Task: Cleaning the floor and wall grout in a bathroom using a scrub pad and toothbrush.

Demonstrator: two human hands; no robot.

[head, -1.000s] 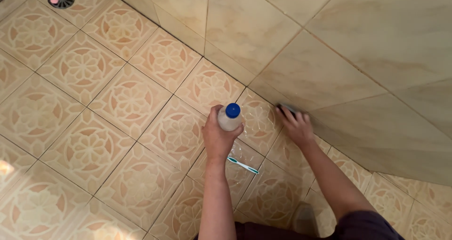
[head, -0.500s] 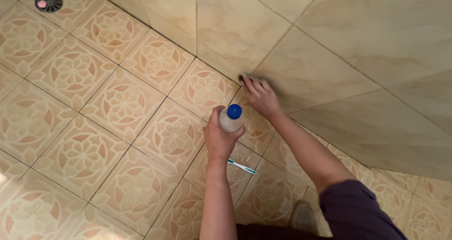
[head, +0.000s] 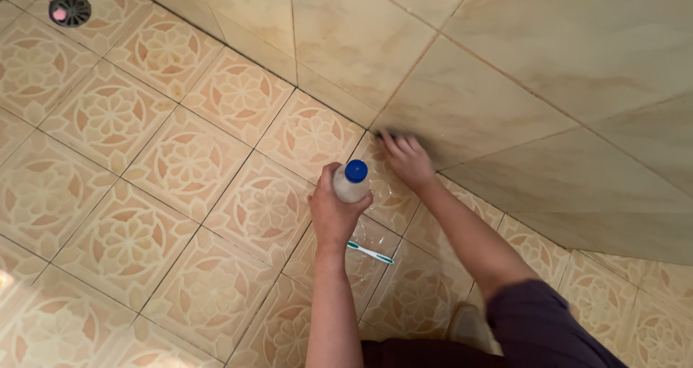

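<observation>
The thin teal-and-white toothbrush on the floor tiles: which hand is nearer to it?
Left. The left hand, holding a white bottle with a blue cap, is just above the toothbrush. The right hand is farther, by the wall.

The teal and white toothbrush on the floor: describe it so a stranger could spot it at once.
Start at the patterned orange floor tiles near the beige wall tiles. Find the left hand gripping a white bottle with a blue cap. Just below and right of that wrist lies the teal and white toothbrush, flat and slanted, the only thin stick-like thing there.
</observation>
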